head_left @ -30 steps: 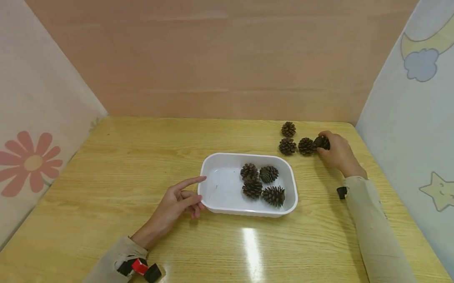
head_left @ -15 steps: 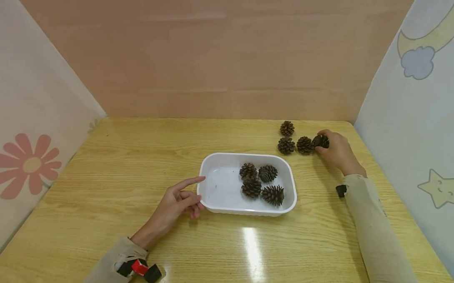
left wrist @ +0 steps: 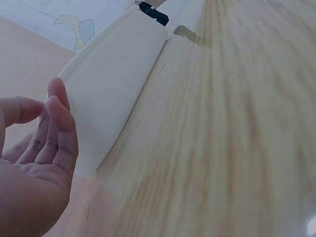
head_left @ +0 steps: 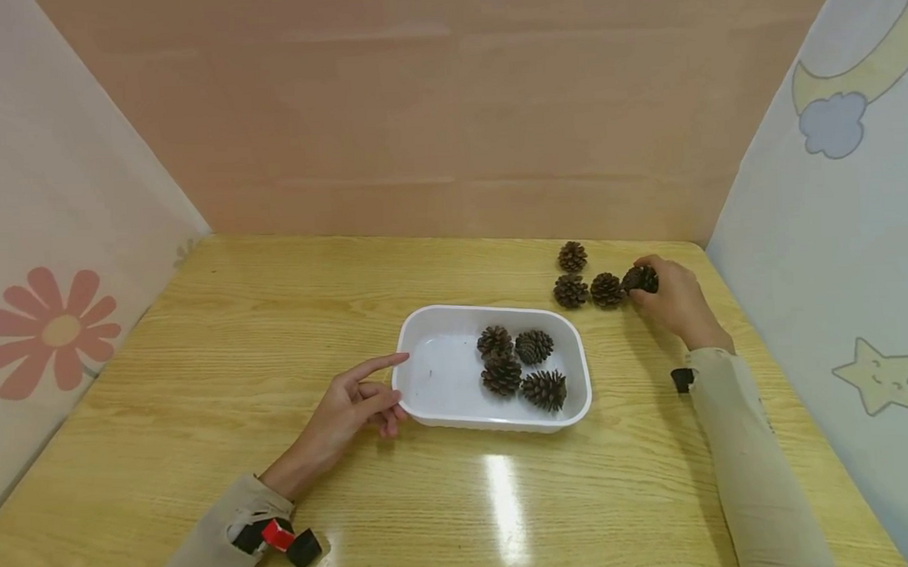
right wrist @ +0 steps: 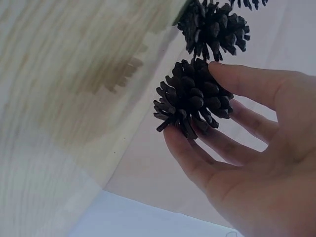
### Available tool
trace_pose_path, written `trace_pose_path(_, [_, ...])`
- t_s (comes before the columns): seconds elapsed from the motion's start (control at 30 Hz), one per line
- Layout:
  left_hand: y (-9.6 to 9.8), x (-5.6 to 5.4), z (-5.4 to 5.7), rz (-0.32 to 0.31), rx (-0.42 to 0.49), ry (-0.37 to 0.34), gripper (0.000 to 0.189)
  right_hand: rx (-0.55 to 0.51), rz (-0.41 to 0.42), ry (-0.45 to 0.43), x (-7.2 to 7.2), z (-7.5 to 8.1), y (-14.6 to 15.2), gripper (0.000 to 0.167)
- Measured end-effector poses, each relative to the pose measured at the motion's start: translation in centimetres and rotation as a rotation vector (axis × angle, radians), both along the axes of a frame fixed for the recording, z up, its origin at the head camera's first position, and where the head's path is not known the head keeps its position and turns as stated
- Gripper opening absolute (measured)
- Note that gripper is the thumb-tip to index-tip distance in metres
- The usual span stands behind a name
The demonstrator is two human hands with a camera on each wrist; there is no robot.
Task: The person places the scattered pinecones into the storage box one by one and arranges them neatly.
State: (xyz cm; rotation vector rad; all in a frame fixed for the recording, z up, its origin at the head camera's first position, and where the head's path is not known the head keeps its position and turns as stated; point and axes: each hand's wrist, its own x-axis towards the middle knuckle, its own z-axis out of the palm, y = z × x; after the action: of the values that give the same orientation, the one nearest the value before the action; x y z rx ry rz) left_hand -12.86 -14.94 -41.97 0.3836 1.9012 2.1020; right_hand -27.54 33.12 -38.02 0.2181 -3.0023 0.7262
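My right hand [head_left: 677, 303] pinches a brown pine cone [head_left: 640, 279] on the table's right side. In the right wrist view, thumb and fingers hold this pine cone [right wrist: 192, 96] from opposite sides. Another pine cone [head_left: 607, 290] sits right beside it. Farther left lie a pine cone [head_left: 571, 290] and, behind that, one more pine cone [head_left: 572, 256]. With index finger and thumb spread, my left hand [head_left: 353, 408] touches the left end of a white plastic tray [head_left: 442, 369]. Several pine cones [head_left: 500, 374] fill the tray's right half. Beyond the left fingers in the left wrist view rises the tray wall [left wrist: 113, 84].
All of this stands on a wood-grain table [head_left: 201, 351]. A tan panel [head_left: 448, 108] closes off the back, with a flower-printed wall [head_left: 55, 164] on the left and a star-and-moon wall [head_left: 836, 245] on the right. Black and red blocks [head_left: 278, 535] are strapped at the left sleeve.
The whole scene shifts slightly left in the head view. Both hands keep their places, the right on the pine cone and the left at the tray.
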Motion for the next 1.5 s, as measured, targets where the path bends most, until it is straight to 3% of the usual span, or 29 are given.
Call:
trace_pose_path(0.27, [-0.5,0.2,-0.3,-0.004,-0.011,0.009,0.058,-0.021,-0.006,0.054,0.5,0.2,-0.5,0.056])
trace_pose_path(0.5, [-0.1,0.0,-0.1,-0.013,0.009,0.005,0.058,-0.018,0.009,0.123,1.3,2.2,-1.0,0.054])
trace_pose_path(0.83, [-0.3,-0.1,-0.2,-0.014,0.010,0.008,0.057,-0.013,0.071,0.180,2.2,3.9,-4.2,0.052])
trace_pose_path(1.17, [-0.3,-0.2,-0.3,-0.021,0.020,0.027,0.056,-0.030,0.169,0.245,2.7,3.7,-6.8,0.049])
trace_pose_path(1.5, [-0.3,-0.3,-0.5,-0.032,0.032,0.045,0.057,-0.042,0.272,0.270,4.6,3.6,-8.8,0.049])
